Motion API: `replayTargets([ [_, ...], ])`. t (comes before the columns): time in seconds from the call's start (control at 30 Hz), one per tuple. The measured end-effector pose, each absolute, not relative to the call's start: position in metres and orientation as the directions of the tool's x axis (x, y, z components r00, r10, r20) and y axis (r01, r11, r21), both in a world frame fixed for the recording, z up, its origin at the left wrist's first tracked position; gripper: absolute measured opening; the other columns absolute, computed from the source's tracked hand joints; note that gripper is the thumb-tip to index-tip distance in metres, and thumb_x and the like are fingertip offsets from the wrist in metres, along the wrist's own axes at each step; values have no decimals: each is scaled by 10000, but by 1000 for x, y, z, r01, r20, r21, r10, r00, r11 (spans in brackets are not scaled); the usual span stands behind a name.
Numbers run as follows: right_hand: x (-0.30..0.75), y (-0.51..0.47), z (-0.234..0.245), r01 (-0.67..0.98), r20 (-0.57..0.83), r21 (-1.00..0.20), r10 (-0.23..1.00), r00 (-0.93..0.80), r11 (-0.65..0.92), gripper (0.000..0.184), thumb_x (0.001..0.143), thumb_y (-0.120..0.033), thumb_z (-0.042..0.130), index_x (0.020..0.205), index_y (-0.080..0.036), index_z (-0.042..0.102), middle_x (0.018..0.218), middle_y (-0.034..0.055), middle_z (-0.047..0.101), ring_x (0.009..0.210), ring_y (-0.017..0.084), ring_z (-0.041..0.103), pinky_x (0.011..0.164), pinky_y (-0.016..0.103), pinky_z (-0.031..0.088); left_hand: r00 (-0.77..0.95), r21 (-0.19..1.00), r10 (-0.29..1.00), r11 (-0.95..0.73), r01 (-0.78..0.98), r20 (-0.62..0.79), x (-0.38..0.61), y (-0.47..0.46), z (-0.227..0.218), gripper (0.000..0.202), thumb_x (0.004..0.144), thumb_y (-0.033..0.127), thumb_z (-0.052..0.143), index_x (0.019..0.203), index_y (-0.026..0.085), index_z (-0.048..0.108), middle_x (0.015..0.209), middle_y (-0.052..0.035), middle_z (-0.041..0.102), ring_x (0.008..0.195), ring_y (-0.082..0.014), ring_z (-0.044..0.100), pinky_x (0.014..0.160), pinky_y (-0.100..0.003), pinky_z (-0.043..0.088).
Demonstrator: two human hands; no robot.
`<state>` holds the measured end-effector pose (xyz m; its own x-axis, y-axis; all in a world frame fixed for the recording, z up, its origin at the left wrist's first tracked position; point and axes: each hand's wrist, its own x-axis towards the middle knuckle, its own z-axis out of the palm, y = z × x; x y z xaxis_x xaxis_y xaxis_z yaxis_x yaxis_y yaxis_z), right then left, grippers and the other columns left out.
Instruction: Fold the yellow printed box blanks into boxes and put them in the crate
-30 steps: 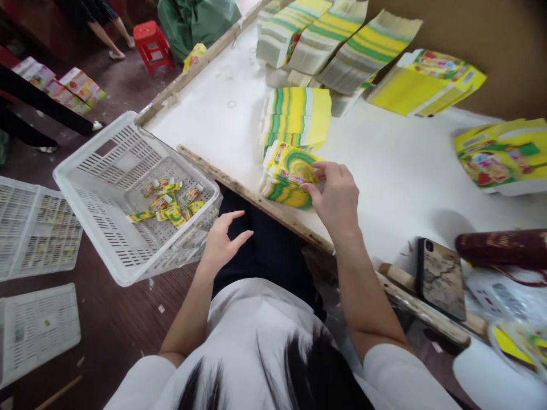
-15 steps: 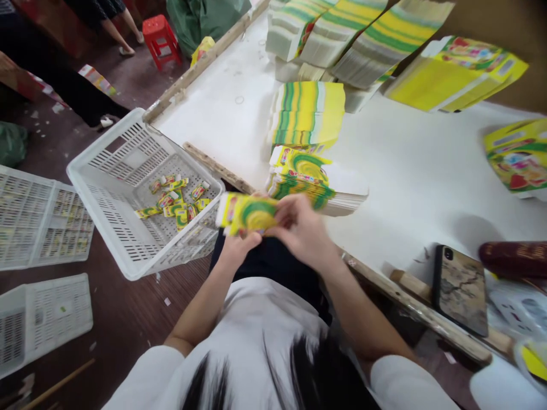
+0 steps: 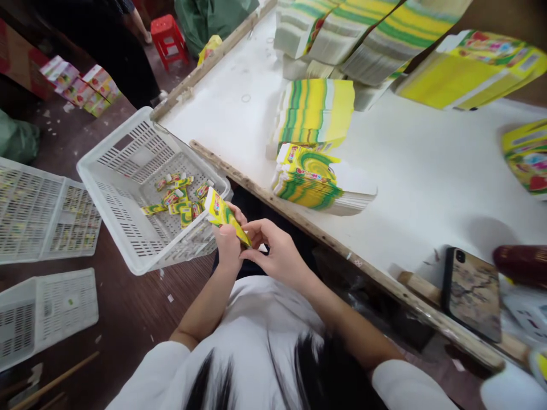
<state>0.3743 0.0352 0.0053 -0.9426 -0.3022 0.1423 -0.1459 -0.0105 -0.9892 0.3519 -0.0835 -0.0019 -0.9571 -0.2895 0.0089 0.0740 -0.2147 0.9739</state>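
Left hand (image 3: 229, 242) grips a yellow-green printed carton (image 3: 221, 210), thumb on the side facing the wearer, fingers wrapped behind. Right hand (image 3: 277, 250) pinches the carton's near right end between thumb and fingertips. Carton is tilted, white-flapped end pointing far left. It's held off the table, in front of the wearer's body, between the table edge and the white plastic crate.

Just right of the hands, far side: a wooden edge strip (image 3: 273, 199) runs along the white table (image 3: 410, 165). On the table near that strip: fanned stack of flat cartons (image 3: 305, 179), a second stack (image 3: 314, 114) right behind it, taller rows of cartons (image 3: 342, 28) at the far side. Yellow carton bundle (image 3: 465, 74) far right.

Right, near edge: phone in a patterned case (image 3: 474, 293), camera end up; maroon bottle (image 3: 521, 265) beside it.

Left of the hands: white plastic crate (image 3: 111, 208), small yellow-green cartons (image 3: 177, 199) loose on its floor. Two more crates further left. Far left: red stool (image 3: 168, 40), co-worker's dark trouser leg (image 3: 123, 57).
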Motion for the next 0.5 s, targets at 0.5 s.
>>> replayTargets([
  [0.5, 360, 76, 26, -493, 492, -764, -118, -862, 416, 196, 932, -159, 630, 945, -305, 761, 867, 29, 719, 835, 201, 649, 798, 382, 548, -959, 984, -227, -11, 178, 171, 349, -141, 9, 749, 735, 853, 590, 1186, 262, 674, 1163, -88, 720, 1122, -261, 691, 985, -389, 551],
])
